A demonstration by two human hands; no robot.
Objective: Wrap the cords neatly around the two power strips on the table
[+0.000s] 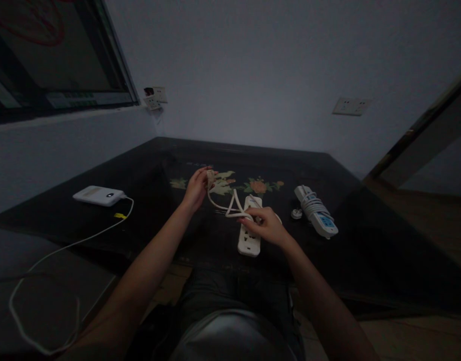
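Note:
My left hand (197,189) is raised over the dark table, its fingers closed on the plug (210,176) at the end of a white power cord. From there the cord (219,205) hangs down and runs in loose bends to my right hand (266,225). That hand pinches a bend of the cord just above a white power strip (249,245), covering its middle part. The strip lies on the table with its sockets facing up, pointing away from me.
To the right lies a second power strip (324,223), wrapped in its grey cord, with its plug (296,214) beside it. A white device (98,195) with a thin cable sits at the left, near a yellow tag (120,216). Wall sockets (351,106) are behind the table (215,240).

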